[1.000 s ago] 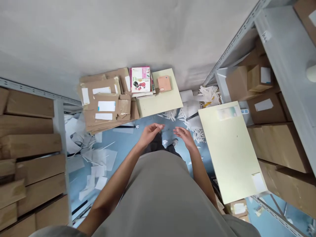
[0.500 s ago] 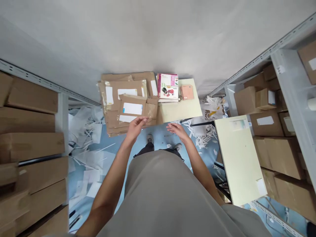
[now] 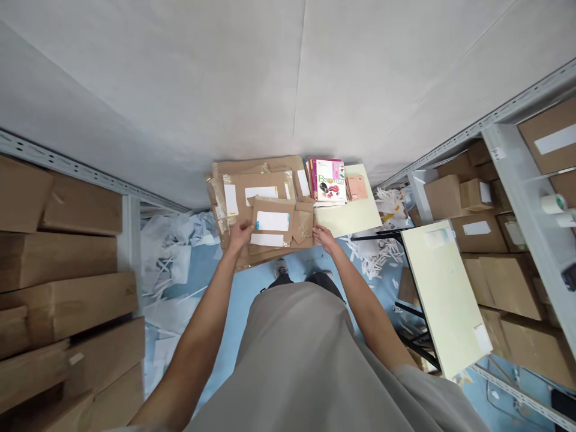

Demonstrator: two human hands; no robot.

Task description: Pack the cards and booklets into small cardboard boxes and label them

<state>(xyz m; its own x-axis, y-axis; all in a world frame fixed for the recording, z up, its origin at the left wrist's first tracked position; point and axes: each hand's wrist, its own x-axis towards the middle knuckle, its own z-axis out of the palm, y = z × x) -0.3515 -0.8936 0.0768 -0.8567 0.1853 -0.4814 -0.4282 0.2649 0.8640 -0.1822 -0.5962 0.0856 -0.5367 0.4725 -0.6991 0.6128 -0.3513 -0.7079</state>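
On top of a pile of flattened cardboard (image 3: 231, 170) lies a smaller folded cardboard piece (image 3: 272, 206) bearing white labels and clear tape. My left hand (image 3: 240, 235) pinches its left edge, fingers closed. At its right edge, my right hand (image 3: 324, 237) holds the cardboard between thumb and fingers; the fingertips are partly hidden. Just right of the pile, a stack of books (image 3: 329, 180) with pink and white covers rests on the pale table (image 3: 351, 221). A small salmon-coloured booklet (image 3: 358, 187) lies next to the books.
Shelves of cardboard boxes stand at the left (image 3: 90, 297) and right (image 3: 508, 270). A second pale table (image 3: 443, 294) is to my right. Paper scraps (image 3: 375, 258) and white sheets (image 3: 173, 240) cover parts of the blue floor. A grey wall (image 3: 252, 78) rises behind the pile.
Both hands have moved forward and out to the sides, from above the floor and pile edge onto the small cardboard piece's two edges. The view has shifted, so the pile appears lower and further right.
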